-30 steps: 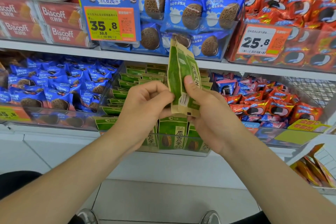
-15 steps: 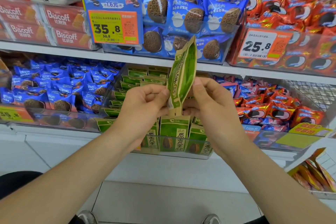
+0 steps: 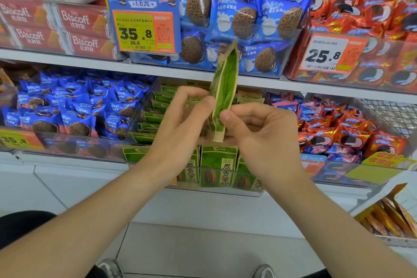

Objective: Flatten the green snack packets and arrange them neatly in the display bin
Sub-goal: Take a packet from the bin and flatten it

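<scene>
A green and tan snack packet (image 3: 225, 79) stands upright and edge-on in front of me, above the display bin. My left hand (image 3: 180, 126) pinches its lower left side between thumb and fingers. My right hand (image 3: 259, 133) pinches its lower right side, thumb on the front. Below the hands, the clear display bin (image 3: 225, 189) on the lower shelf holds several more green packets (image 3: 217, 169), some upright at the front and others lying stacked behind at the left.
Blue cookie packs (image 3: 74, 108) fill the bin to the left and red ones (image 3: 352, 135) the bin to the right. The upper shelf (image 3: 67, 56) carries Biscoff boxes, blue and red cookie packs and price signs. Yellow packets (image 3: 392, 219) sit low right.
The packet has turned from showing its face to standing edge-on and leans slightly right. Both hands have closed in on its lower part and sit a little higher against the shelves.
</scene>
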Available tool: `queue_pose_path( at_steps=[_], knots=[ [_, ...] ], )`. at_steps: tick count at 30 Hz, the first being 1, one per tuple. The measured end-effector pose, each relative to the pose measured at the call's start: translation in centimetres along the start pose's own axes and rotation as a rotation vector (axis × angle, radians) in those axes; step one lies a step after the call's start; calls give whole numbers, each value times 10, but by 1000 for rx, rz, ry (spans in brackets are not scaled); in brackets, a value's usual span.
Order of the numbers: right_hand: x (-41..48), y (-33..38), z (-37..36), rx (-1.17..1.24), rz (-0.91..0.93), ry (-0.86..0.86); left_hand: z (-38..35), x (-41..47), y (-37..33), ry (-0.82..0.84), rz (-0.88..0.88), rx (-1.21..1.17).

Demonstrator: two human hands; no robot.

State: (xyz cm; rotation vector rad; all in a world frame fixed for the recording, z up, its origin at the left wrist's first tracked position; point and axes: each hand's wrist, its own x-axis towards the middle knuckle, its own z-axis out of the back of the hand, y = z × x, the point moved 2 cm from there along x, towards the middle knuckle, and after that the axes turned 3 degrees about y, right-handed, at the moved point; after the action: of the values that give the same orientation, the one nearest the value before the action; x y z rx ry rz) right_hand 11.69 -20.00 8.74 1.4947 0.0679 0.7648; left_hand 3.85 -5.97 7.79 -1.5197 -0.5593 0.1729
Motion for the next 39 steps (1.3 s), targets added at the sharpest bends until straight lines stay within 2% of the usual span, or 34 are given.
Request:
queue_pose_path(
  at_steps=[6, 12, 15, 18, 20, 21, 23, 26, 28, 29, 32, 34, 37, 39],
  knots=[
    [2, -2, 4, 49, 14, -51, 1, 2, -1, 190, 24, -35],
    [2, 1, 10, 146, -76, -20, 4, 6, 1, 251, 50, -93],
    [6, 3, 15, 33, -156, 150, 7, 11, 3, 176, 49, -123],
    [9, 7, 20, -97, -245, 457, 8, 14, 4, 42, 25, -128],
    [9, 10, 20, -77, -290, 538, 6, 14, 2, 7, -30, -44],
    [10, 11, 20, -44, -313, 505, 4, 12, 0, 12, -91, 37],
    [15, 10, 19, 31, -304, 328, -2, 8, -4, 51, -216, 199],
    [21, 6, 18, -85, -76, 48, -12, 1, -2, 147, -275, 307],
    [21, 3, 14, -137, 47, 19, -15, -3, -3, 177, -285, 325],
    [21, 3, 13, -98, 34, 14, -15, -3, -4, 183, -276, 330],
    [18, 3, 10, 152, -159, 41, -13, -1, -6, 193, -213, 340],
    [16, 4, 10, 219, -250, 81, -9, 2, -4, 211, -177, 308],
    [16, 2, 10, 184, -244, 71, -3, 3, -4, 238, -136, 272],
    [19, 4, 13, 84, -134, 60, 1, 5, -6, 268, -125, 255]
  ],
)
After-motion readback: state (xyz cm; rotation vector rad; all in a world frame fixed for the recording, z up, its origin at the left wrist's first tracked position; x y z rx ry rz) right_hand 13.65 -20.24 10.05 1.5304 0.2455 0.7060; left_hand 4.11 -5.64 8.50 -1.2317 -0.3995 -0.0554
